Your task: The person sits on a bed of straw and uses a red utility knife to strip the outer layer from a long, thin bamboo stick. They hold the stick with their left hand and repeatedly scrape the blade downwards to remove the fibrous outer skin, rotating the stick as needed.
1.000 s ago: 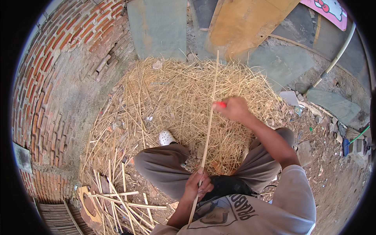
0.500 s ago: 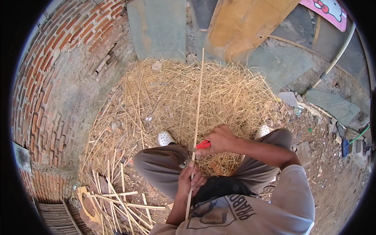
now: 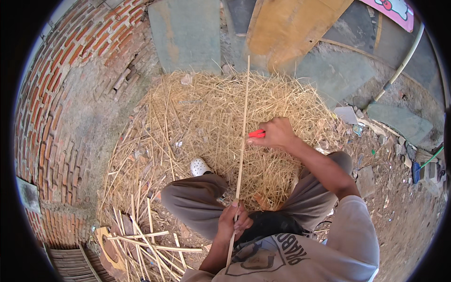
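Note:
A long, thin bamboo strip (image 3: 243, 145) runs away from my lap, almost straight ahead over the shavings. Near its lower part my left hand (image 3: 233, 221) is closed around it, and the near end passes down beside my shirt. Farther up, my right hand (image 3: 277, 132) grips what looks like a red-handled knife (image 3: 257, 134). The red handle points at the strip from the right side, close against it. The knife's blade cannot be made out.
A broad heap of pale shavings (image 3: 206, 113) spreads ahead of my crossed legs. Several split bamboo pieces (image 3: 155, 246) lie crisscrossed at the lower left. A brick wall (image 3: 51, 131) rises on the left; large grey and brown sheets (image 3: 188, 37) lean at the back.
My right hand and the red-handled knife have moved away from me along the strip. The strip's far end has shifted slightly right; my left hand still grips it.

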The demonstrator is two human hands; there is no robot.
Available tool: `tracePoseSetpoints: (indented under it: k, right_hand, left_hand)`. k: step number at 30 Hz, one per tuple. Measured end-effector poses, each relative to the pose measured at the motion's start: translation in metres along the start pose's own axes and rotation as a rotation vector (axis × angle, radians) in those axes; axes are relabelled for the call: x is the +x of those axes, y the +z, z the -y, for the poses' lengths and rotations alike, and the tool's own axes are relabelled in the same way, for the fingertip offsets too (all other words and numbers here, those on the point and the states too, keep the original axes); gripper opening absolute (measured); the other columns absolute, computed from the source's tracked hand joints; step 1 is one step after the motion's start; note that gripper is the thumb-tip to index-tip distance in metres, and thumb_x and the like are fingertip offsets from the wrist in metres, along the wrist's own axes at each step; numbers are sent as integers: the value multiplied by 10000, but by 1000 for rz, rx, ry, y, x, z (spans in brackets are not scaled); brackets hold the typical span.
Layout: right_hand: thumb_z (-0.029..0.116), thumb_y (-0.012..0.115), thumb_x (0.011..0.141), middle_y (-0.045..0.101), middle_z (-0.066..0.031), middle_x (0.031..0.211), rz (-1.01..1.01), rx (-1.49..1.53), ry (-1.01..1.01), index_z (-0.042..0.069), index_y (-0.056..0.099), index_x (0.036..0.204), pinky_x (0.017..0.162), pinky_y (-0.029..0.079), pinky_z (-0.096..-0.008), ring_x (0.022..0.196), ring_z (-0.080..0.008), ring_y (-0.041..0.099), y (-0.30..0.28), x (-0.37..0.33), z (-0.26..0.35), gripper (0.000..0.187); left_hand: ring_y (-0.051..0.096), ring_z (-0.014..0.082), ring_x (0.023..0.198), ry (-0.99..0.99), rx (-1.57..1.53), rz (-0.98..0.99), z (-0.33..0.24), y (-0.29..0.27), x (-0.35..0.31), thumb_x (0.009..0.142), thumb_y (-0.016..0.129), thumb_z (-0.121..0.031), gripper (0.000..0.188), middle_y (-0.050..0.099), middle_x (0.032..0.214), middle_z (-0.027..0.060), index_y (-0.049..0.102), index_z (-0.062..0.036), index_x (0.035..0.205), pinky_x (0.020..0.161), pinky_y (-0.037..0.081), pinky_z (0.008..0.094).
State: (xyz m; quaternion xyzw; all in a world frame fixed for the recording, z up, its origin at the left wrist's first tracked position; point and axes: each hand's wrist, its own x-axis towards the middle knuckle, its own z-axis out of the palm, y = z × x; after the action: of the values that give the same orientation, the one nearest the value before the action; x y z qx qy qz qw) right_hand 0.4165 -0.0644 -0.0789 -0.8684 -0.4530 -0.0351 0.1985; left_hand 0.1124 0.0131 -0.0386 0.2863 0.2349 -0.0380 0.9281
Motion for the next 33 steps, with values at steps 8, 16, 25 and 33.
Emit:
tracePoseSetpoints:
  k: [8,16,25,33]
  right_hand:
    - [868,510,685,554,-54,469,-83,-15,-134,126,650,585,446,438,-356,452,-234,586,-14,4,4,762]
    - [860,464,730,578,-79,503,-140,-64,222,110,676,621,479,457,-369,507,-248,610,-35,40,-55,787]
    - [822,399,805,689,-202,803,-146,-25,510,67,747,860,754,515,-463,832,-346,679,-88,85,-135,834]
    - [826,305,825,684,-255,928,-201,128,866,-51,698,915,846,485,-457,948,-381,661,-66,63,-200,965]
  left_hand:
    - [248,76,390,-8,6,-11,2,5,-12,1035,392,-377,346,320,486,-25,406,-124,799,492,260,252]
    - [256,79,397,-77,31,61,15,6,-26,1035,395,-373,340,319,496,-20,416,-108,823,475,258,236]
    - [275,78,398,-163,72,128,21,8,-40,1035,400,-369,342,332,509,-17,416,-91,837,467,270,228]
    - [315,86,405,-89,324,109,26,1,-38,1040,397,-328,323,364,516,-5,447,-76,845,462,306,231]
